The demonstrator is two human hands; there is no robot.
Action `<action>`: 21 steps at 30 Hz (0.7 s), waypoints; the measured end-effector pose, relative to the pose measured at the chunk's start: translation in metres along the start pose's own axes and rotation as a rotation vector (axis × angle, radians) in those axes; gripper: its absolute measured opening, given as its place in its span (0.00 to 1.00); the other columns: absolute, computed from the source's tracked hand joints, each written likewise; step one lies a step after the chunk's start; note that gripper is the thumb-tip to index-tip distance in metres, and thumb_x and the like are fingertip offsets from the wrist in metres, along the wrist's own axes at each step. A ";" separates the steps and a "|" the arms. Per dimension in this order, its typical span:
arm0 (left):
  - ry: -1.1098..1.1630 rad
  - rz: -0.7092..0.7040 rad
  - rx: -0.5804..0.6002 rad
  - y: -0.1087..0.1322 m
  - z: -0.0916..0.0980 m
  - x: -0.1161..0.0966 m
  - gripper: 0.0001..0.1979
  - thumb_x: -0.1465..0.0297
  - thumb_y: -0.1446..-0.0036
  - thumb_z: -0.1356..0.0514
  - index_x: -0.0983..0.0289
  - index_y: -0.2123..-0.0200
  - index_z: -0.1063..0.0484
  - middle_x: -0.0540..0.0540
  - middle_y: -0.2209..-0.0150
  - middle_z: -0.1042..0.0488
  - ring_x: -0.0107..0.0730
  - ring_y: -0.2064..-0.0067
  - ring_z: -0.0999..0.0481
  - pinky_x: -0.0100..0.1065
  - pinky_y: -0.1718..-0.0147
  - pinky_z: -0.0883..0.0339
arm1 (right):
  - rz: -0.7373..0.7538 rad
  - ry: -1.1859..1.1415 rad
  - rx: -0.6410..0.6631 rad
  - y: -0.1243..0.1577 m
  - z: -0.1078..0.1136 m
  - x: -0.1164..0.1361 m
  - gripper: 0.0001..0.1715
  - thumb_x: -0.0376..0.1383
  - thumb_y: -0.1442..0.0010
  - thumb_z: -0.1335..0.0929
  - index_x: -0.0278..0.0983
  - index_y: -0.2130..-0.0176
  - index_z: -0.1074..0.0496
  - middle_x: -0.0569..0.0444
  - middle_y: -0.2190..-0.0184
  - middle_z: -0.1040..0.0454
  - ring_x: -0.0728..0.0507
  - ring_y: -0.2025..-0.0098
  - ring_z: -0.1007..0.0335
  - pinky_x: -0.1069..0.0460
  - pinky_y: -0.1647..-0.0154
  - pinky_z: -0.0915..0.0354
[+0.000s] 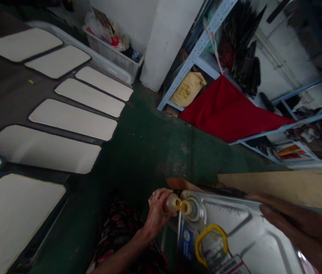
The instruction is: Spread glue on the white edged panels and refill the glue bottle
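My left hand (160, 208) is wrapped around a small translucent bottle (173, 202), its mouth turned toward the can. A yellowish spout (185, 207) on the large metal can (235, 224) meets that mouth, and amber liquid shows between them. The can is tilted, with a yellow handle (211, 243) and a blue label on its top face. Along the can's far right edge lies my right hand (300, 224), gripping it; some of its fingers are blurred and hidden behind the can.
Pale rounded panels (75, 121) lie on a dark table at left. Behind it stands a grey bin (112, 53) of bags. A blue metal rack (195, 57) with a red cloth (229, 110) stands at right. A tan board (281, 186) lies beyond the can.
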State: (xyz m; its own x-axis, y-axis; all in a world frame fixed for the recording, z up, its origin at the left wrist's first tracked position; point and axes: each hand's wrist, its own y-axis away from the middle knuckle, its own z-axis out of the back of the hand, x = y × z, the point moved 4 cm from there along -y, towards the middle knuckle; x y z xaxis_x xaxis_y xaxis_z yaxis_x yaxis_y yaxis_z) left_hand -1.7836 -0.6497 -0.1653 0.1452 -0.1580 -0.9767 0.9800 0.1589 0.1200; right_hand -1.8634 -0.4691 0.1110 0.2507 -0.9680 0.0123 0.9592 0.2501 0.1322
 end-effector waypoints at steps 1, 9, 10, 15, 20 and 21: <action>0.002 0.004 -0.005 0.000 -0.001 0.002 0.35 0.68 0.67 0.28 0.55 0.51 0.33 0.55 0.51 0.34 0.47 0.47 0.38 0.45 0.48 0.47 | 0.014 -0.002 0.007 -0.001 -0.002 -0.001 0.23 0.51 0.44 0.40 0.45 0.58 0.25 0.54 0.59 0.23 0.38 0.56 0.27 0.47 0.51 0.34; 0.106 0.108 -0.062 -0.004 0.004 0.025 0.33 0.72 0.66 0.29 0.58 0.53 0.32 0.56 0.52 0.33 0.46 0.48 0.36 0.46 0.50 0.43 | -0.007 -0.036 0.016 -0.003 -0.005 0.004 0.23 0.52 0.44 0.40 0.45 0.58 0.25 0.55 0.58 0.23 0.38 0.54 0.28 0.45 0.48 0.36; 0.124 0.123 -0.072 -0.004 0.005 0.028 0.32 0.73 0.67 0.29 0.59 0.53 0.32 0.56 0.52 0.33 0.46 0.48 0.36 0.47 0.50 0.43 | -0.016 -0.040 0.012 -0.003 -0.005 0.006 0.23 0.52 0.45 0.39 0.46 0.58 0.25 0.55 0.57 0.23 0.37 0.54 0.29 0.44 0.48 0.36; 0.267 0.104 -0.032 -0.005 0.004 0.029 0.32 0.74 0.68 0.29 0.61 0.55 0.31 0.56 0.53 0.32 0.44 0.49 0.34 0.46 0.48 0.43 | -0.067 -0.115 -0.011 -0.005 -0.007 0.019 0.22 0.51 0.46 0.38 0.45 0.59 0.25 0.55 0.58 0.23 0.37 0.52 0.30 0.45 0.47 0.37; 0.386 0.088 -0.026 -0.003 -0.002 0.029 0.33 0.72 0.68 0.28 0.61 0.54 0.32 0.57 0.53 0.33 0.44 0.49 0.34 0.45 0.48 0.42 | -0.042 -0.116 -0.011 -0.008 -0.008 0.024 0.21 0.49 0.45 0.38 0.42 0.59 0.25 0.53 0.58 0.23 0.38 0.53 0.29 0.48 0.48 0.36; 0.399 0.091 -0.030 -0.002 -0.002 0.029 0.33 0.72 0.68 0.28 0.61 0.54 0.33 0.57 0.53 0.33 0.44 0.50 0.33 0.45 0.48 0.42 | -0.019 -0.099 -0.010 -0.010 -0.008 0.022 0.22 0.49 0.45 0.38 0.42 0.59 0.25 0.53 0.58 0.23 0.38 0.54 0.28 0.48 0.48 0.35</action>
State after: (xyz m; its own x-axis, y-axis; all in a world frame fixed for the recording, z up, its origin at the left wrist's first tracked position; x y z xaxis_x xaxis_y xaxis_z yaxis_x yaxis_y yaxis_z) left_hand -1.7818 -0.6524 -0.1947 0.1613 0.2472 -0.9555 0.9602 0.1844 0.2098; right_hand -1.8660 -0.4927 0.1021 0.2192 -0.9697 0.1076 0.9649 0.2318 0.1234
